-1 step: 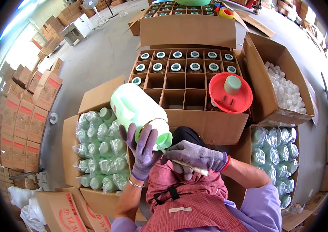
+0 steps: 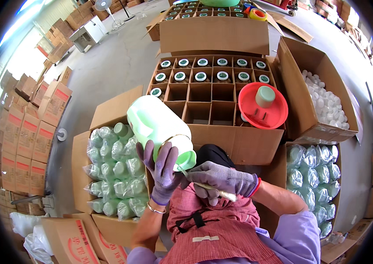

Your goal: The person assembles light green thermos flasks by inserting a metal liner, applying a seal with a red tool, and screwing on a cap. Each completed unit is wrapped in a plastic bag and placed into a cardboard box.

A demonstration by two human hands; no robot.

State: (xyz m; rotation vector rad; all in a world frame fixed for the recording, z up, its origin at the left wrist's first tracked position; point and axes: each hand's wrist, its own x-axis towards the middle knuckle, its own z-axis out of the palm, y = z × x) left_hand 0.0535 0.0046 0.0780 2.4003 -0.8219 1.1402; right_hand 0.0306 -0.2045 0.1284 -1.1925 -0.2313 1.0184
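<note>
A large pale green plastic jar (image 2: 153,116) lies tilted with its open green mouth (image 2: 186,162) toward my lap. My left hand (image 2: 163,169), in a grey-purple glove, holds it at the neck end, fingers up along its side. My right hand (image 2: 224,177), gloved the same way, is closed round a slim brush-like tool with a pale tufted end (image 2: 227,195). The tool's thin end meets the rim of the jar's mouth. Whether it reaches inside cannot be seen.
Ahead, a divided carton (image 2: 235,138) holds jars with white-and-green lids. A red basin (image 2: 250,119) with a green cup (image 2: 265,97) rests on it. Plastic-wrapped green bottles fill cartons at left (image 2: 80,176) and right (image 2: 274,174). White caps (image 2: 327,103) lie in another box.
</note>
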